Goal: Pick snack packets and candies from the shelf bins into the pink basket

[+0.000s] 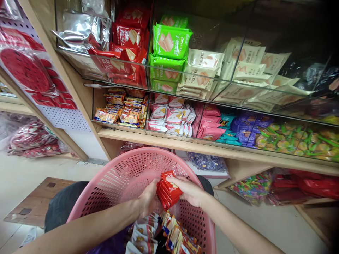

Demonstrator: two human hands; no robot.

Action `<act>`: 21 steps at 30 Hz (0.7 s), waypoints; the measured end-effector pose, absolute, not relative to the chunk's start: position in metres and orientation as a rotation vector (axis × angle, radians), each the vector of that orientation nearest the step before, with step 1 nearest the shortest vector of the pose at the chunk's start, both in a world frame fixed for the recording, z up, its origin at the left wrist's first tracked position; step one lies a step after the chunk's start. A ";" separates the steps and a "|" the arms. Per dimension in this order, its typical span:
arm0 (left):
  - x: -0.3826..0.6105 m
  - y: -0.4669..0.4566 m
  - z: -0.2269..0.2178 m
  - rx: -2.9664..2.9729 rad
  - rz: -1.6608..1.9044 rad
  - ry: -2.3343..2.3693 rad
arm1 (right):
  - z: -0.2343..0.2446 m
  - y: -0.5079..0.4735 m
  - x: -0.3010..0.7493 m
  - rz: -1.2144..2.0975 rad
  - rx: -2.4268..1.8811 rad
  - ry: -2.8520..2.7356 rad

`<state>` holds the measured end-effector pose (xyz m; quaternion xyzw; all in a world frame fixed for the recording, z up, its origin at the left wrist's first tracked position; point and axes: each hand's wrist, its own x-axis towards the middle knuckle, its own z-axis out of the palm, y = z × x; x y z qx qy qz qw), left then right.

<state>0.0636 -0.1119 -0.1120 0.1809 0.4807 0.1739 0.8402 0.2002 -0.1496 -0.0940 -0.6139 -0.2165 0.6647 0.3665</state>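
Both my hands grip a stack of small red snack packets over a pink perforated plastic basket. My left hand is closed on the stack's left side and my right hand wraps its top and right end. Inside the basket, below my hands, lie several more packets in white, orange and dark wrappers. The basket rests on my lap.
A wooden shelf unit with glass-fronted compartments stands ahead, holding red packets, green packets, cream packets, orange packets and pink ones. A wooden stool sits at the lower left on the pale floor.
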 end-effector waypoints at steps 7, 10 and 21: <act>0.074 -0.114 -0.119 0.369 0.491 1.020 | -0.094 -0.139 0.207 1.613 -1.607 -0.950; 0.074 -0.116 -0.118 0.352 0.492 1.019 | -0.093 -0.138 0.211 1.605 -1.614 -0.994; 0.061 -0.129 -0.119 0.520 0.252 0.972 | -0.086 -0.153 0.210 1.684 -1.706 -1.056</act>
